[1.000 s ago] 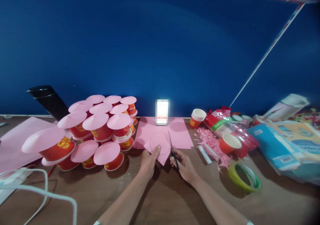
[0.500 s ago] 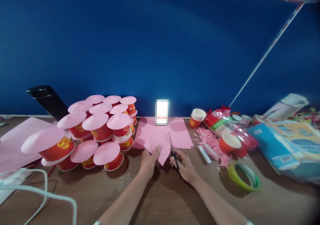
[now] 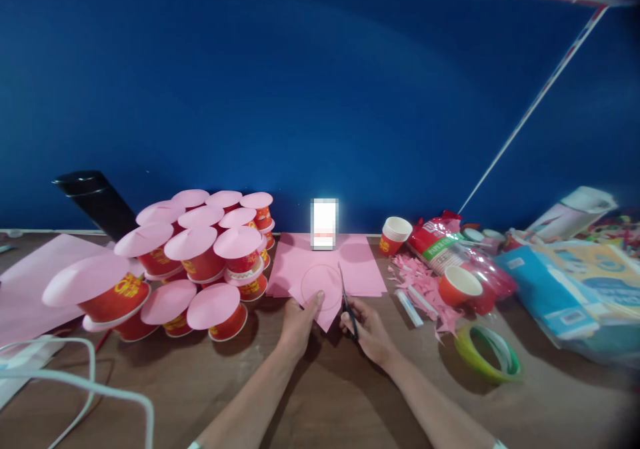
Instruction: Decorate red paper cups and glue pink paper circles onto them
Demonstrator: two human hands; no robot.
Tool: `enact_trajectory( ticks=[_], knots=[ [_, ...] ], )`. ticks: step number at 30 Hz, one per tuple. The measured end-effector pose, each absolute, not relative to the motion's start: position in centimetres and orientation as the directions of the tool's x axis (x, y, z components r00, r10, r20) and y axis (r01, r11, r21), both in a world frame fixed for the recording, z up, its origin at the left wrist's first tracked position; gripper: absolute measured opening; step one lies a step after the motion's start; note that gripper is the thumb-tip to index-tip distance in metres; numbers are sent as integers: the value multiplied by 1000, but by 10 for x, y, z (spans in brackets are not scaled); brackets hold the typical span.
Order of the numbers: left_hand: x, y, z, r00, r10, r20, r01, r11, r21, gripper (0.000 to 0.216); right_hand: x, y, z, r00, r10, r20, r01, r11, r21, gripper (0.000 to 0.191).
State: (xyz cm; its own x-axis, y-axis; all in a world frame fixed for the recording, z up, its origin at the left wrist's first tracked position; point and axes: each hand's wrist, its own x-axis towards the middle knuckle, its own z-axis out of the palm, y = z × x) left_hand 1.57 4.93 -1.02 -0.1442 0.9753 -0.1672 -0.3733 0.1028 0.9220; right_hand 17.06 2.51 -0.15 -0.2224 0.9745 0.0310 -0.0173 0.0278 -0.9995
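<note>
Between thumb and fingers, my left hand (image 3: 299,326) pinches a piece of pink paper (image 3: 323,286) with a circle drawn on it. Its lower corner points toward me. My right hand (image 3: 370,332) grips dark-handled scissors (image 3: 350,312), their blades pointing away from me along the right edge of the paper. Whether the blades are parted is hard to see. Beneath and behind lie larger pink sheets (image 3: 285,256) on the brown table.
At left stand stacked red paper cups (image 3: 203,262) topped with pink discs, near white cables (image 3: 100,386). To the right are pink scraps (image 3: 420,282), a loose cup (image 3: 457,289), a tape roll (image 3: 487,356) and a blue package (image 3: 545,296). A blurred bright screen (image 3: 324,222) stands behind the paper.
The pink paper and both hands have shifted very slightly to the right. Both grips look the same.
</note>
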Motion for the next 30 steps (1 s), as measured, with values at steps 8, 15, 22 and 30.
enact_trajectory(
  ticks=[8,15,22,30],
  knots=[
    [15,49,-10,-172,970,-171,-359,100,928,50,172,25,-4,-231,972,40,6,42,-999,40],
    [16,50,-11,-175,967,-187,-381,109,918,48,171,25,-3,-224,974,38,14,42,-999,40],
    [15,50,-9,-174,968,-181,-383,103,918,51,171,25,-4,-229,973,36,10,39,-999,45],
    [15,50,-11,-160,970,-181,-374,110,921,49,172,25,-5,-234,971,49,13,54,-998,41]
  ],
)
